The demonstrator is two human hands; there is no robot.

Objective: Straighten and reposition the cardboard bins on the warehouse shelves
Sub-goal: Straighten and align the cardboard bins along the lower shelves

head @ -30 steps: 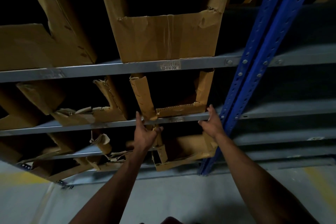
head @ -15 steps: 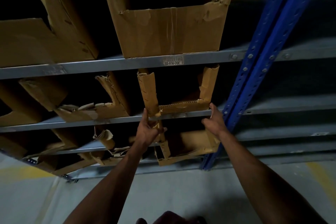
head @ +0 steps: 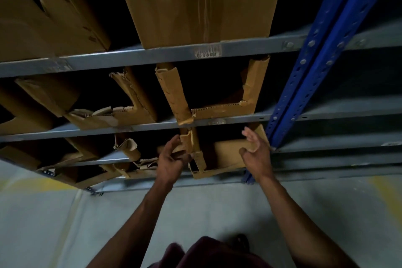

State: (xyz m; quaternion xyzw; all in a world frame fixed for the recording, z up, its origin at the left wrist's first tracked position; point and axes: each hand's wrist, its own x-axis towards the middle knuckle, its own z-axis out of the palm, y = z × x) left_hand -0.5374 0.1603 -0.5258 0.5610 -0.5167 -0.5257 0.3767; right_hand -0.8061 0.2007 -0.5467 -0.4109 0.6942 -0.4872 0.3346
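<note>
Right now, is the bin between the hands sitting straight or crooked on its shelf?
Crooked: the bin tilts against the shelf rail, and its torn left corner leans.

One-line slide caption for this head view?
Both hands reach a torn cardboard bin low on the shelving: left hand at its left wall, right hand at its right.

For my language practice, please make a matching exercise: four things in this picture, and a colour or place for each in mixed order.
Things:
1. upright post
2. top bin
3. shelf label
4. left hand

Descriptions:
A. on the grey rail
B. blue
C. at the torn lowest bin
D. on the highest shelf

Pairs: 1-B, 2-D, 3-A, 4-C
</note>
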